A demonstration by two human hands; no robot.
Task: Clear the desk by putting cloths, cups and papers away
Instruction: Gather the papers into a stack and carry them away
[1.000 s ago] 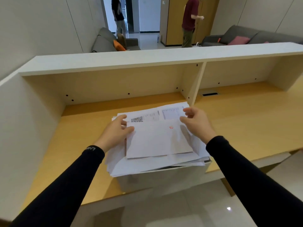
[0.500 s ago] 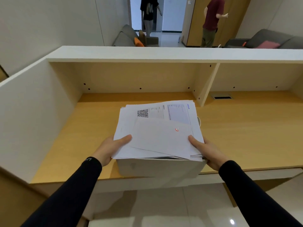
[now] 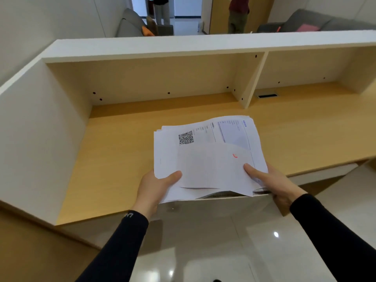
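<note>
Left hand (image 3: 156, 188): clamped on the near left corner of the stack of papers (image 3: 205, 159), thumb lying on top of the sheets and the other fingers hidden beneath them.
Right hand (image 3: 270, 180): clamped on the near right corner of the same stack, thumb pressed flat on the top sheet, fingers tucked underneath (only the thumb and the back of the hand show).
Sleeves: both arms wear long black sleeves; the left cuff (image 3: 134, 217) carries small pale lettering too blurred to read.
Stack of papers: held between the two hands over the near edge of the desk (image 3: 114, 151), its far part above the wooden top and its near edge hanging out past the desk's front. Whether the far edge touches the wood cannot be told.
Top sheet: blank, skewed across the stack, with a small red mark (image 3: 235, 156) near its right side.
Sheet beneath: printed, with a QR code (image 3: 185, 137) towards the left and a bluish block of text towards the right.
Desk: light wood top with a white upper shelf (image 3: 183, 44) and a white divider (image 3: 255, 82) standing behind the papers.
Floor: glossy pale tiles (image 3: 203, 251) below the arms.
Background: two people (image 3: 238, 13) stand beyond the shelf, near grey sofas.
</note>
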